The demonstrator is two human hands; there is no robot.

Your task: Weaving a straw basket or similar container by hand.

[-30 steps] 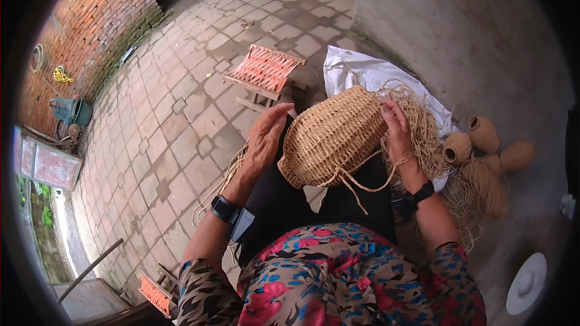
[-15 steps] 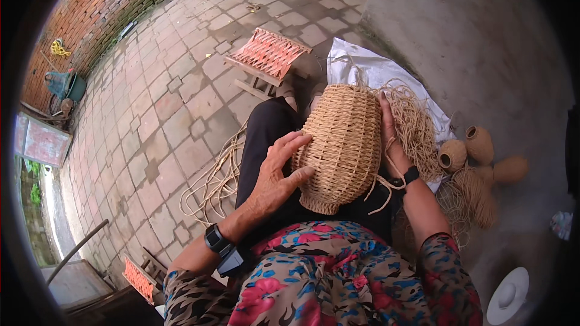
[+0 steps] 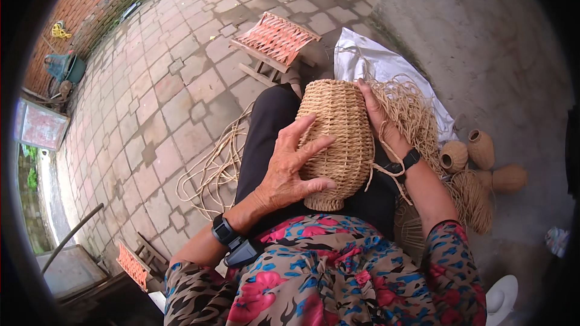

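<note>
A tan vase-shaped basket [image 3: 341,139] of woven cord lies over my dark-trousered lap, its narrow end [image 3: 324,203] toward my body. My left hand [image 3: 293,160] rests on its left side, fingers spread and stretched out over the weave. On the right side my right hand [image 3: 377,108] holds the basket, its thumb up along the wall near the wide far end; the other fingers are mostly hidden. A loose cord [image 3: 386,169] hangs from the basket's right side near my right wrist.
Loose cord [image 3: 405,105] is heaped on a white sheet [image 3: 377,54] at the right. Several small woven vases [image 3: 481,148] stand or lie beyond it. More cord [image 3: 211,172] trails over the paving at the left. A low stool [image 3: 275,39] with an orange woven seat stands ahead.
My left hand has slid farther right over the basket, its fingers more spread. The basket has turned a little and sits slightly farther left, with my right hand still on its right side.
</note>
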